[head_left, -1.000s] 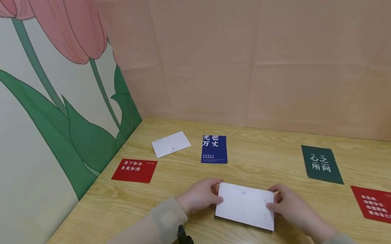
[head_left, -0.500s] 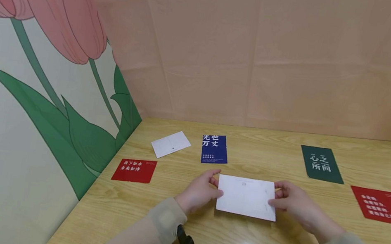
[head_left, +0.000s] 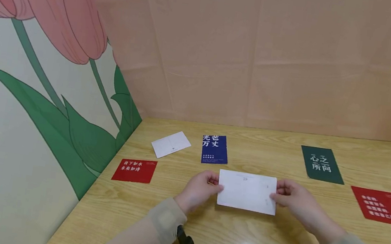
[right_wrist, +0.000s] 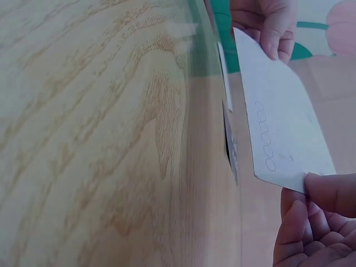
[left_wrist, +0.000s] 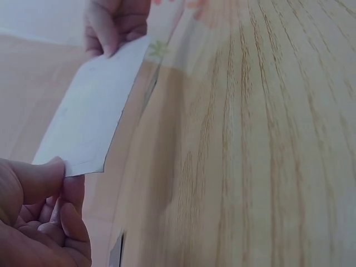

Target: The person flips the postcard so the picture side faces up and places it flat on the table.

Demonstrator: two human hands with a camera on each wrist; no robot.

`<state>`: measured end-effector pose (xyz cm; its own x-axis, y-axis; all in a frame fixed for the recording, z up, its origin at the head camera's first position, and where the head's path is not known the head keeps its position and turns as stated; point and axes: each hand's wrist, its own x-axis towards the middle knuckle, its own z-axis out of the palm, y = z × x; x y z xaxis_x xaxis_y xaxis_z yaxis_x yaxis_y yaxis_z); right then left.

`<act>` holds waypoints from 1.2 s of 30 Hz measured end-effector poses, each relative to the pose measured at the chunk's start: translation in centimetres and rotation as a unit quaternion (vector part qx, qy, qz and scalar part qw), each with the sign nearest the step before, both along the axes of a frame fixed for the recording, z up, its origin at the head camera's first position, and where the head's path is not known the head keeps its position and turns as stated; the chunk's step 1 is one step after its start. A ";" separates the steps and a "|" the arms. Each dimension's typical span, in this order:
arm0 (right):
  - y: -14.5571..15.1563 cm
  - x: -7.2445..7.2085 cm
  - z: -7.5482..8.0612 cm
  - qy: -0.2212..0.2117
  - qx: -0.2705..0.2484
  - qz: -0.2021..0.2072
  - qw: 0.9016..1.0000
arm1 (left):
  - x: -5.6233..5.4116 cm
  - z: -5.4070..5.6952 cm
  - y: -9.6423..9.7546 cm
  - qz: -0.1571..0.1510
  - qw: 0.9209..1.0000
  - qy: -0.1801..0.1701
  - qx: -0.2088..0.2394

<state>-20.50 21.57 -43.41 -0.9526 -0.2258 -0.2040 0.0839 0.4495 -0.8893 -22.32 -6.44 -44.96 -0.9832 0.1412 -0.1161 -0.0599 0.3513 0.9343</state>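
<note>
A postcard (head_left: 247,192), white side facing up, is held level between both hands above the table. My left hand (head_left: 199,190) pinches its left short edge, thumb on top and fingers underneath. At the opposite edge my right hand (head_left: 296,203) grips it the same way. A row of small printed circles shows along one long side of the postcard (right_wrist: 281,122) in the right wrist view. From the left wrist view the postcard (left_wrist: 92,111) stands apart from the wood surface. Its underside is hidden in every view.
On the wooden table (head_left: 121,220), a red card (head_left: 135,170), a white card (head_left: 171,144) and a blue card (head_left: 215,149) lie on the left. A green card (head_left: 322,164) and a second red card (head_left: 387,207) lie on the right. A pinkish cloth (head_left: 263,65) hangs behind.
Both hands have raised the postcard and moved it slightly away from the body. Its dark lower edge, visible a second ago, no longer shows. The other cards stay put.
</note>
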 end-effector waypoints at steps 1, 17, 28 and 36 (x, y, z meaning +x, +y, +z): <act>0.0 0.0 0.0 0.003 0.002 -0.001 1.000 | 0.0 0.0 0.0 0.001 1.000 0.001 0.000; 0.2 0.6 0.5 0.030 0.044 -0.010 0.999 | 0.1 0.1 0.0 0.014 1.000 0.015 0.015; 0.2 0.8 0.5 0.072 0.078 -0.018 0.994 | 0.2 0.2 -0.3 0.007 0.999 0.040 0.017; 0.3 0.9 0.3 0.141 0.090 -0.031 0.985 | 0.3 0.3 -0.4 0.000 0.998 0.057 0.024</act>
